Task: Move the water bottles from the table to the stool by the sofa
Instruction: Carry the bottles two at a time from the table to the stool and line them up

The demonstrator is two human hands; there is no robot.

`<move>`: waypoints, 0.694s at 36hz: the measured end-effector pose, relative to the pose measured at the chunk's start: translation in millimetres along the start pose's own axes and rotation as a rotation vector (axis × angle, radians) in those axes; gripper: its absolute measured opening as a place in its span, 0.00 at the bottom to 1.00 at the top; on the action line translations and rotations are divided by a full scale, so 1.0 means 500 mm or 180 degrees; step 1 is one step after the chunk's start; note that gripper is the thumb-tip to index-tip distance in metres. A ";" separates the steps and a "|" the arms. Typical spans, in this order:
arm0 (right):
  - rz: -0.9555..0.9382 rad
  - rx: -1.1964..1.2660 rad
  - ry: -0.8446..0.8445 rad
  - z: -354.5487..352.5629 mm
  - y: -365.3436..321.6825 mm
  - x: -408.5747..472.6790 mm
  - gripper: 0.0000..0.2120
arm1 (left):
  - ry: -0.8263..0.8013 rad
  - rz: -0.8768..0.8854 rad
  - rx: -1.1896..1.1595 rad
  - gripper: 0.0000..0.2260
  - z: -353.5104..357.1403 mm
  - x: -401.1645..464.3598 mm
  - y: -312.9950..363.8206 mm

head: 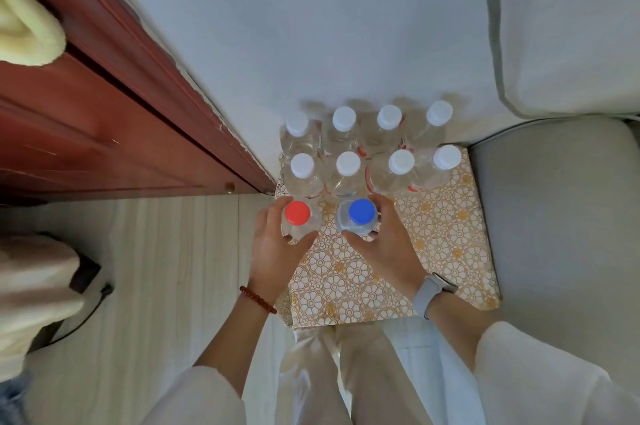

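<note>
A stool (446, 244) with a gold flower-patterned top stands below me, against the wall. Several clear white-capped water bottles (348, 163) stand upright in two rows along its far edge. In front of them my left hand (277, 244) grips a clear bottle with a red cap (297, 212), and my right hand (388, 241) grips a bottle with a blue cap (361, 211). Both bottles are upright over the stool's near-left part; I cannot tell whether their bases touch the top.
A grey sofa seat (561, 217) borders the stool on the right, with a pale cushion (568, 26) above it. A red-brown wooden door (104, 106) stands at the left. Pale wood floor (166, 286) lies left of the stool, with a dark cable (91, 307).
</note>
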State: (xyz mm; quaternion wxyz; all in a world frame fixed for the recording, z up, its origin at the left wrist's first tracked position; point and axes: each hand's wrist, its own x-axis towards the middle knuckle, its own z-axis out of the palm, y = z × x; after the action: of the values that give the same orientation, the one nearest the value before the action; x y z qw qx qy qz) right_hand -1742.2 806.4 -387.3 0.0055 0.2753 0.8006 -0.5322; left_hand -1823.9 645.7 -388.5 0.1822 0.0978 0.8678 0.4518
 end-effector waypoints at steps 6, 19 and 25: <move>-0.0047 -0.0075 0.0020 0.009 -0.017 0.007 0.27 | 0.0028 0.0082 0.0057 0.29 0.004 0.005 0.010; -0.0089 -0.0233 -0.0034 0.011 -0.020 0.005 0.28 | 0.0095 -0.0015 -0.0099 0.28 0.012 0.002 0.010; -0.0030 -0.0228 -0.0136 0.003 -0.021 0.009 0.29 | 0.0048 0.0098 0.0076 0.29 0.020 0.001 0.016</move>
State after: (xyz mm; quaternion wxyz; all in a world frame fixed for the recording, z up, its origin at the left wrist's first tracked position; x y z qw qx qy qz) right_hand -1751.2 804.2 -380.4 0.0299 0.2598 0.8201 -0.5089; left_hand -1820.1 657.7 -387.3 0.1676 0.1098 0.8729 0.4449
